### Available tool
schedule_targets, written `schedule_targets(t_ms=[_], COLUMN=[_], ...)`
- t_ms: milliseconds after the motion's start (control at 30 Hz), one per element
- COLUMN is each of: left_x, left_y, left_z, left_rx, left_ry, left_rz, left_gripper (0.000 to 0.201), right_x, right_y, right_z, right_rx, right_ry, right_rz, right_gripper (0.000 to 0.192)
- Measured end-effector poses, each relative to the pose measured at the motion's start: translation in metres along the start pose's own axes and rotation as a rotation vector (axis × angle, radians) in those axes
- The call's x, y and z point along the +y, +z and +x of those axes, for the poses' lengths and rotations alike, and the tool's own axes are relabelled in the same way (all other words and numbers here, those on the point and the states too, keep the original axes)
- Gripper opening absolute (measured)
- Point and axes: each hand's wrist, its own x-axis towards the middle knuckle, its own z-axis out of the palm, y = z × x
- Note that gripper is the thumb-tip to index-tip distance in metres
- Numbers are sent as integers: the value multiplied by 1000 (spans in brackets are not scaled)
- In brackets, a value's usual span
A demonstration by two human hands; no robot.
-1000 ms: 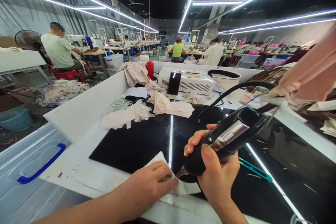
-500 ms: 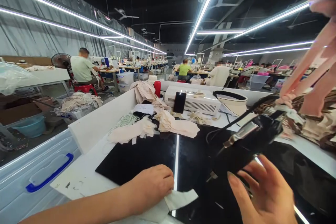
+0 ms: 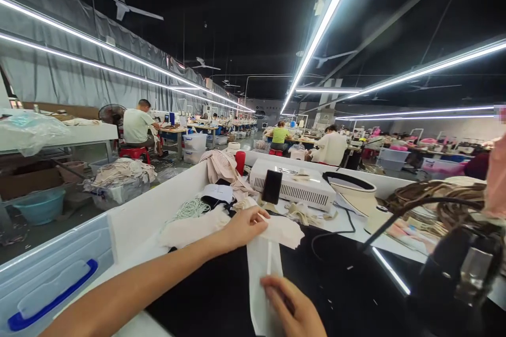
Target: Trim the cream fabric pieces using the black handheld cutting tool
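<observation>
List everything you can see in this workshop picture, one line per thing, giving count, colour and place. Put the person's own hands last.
fabric strip: one, white, on the black mat, held at both ends
black mat: one, black, on the near table
cut fabric pile: one, cream, behind the left hand
cord coil: one, pale green, left of the pile
handheld tool: one, black and silver, lower right, corded
white machine: one, white, back of the table
phone: one, black, propped against the machine
red cylinder: one, red, by the far wall
plastic bin: one, clear with a blue handle, lower left
seated workers: at least three, far benches
left hand: one, fingers pinching the strip's far end
right hand: one, fingers on the strip's near end
</observation>
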Motion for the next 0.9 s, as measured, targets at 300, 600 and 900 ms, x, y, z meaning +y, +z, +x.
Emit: schedule_targets(t_ms=[300,600,900], left_x=[-32,-52,-77], left_y=[-25,-15,-29], left_z=[98,107,81], left_rx=[108,49,-35], left_ry=[-77,-193,-346], left_rz=[-8,151,287], left_gripper=[36,34,35], right_x=[33,85,99], right_y=[-64,-65,-52], right_z=[128,181,173], right_rx=[268,306,219], right_ry=[135,222,-44], right_rz=[-66,-305,-522], right_gripper=[43,35,32])
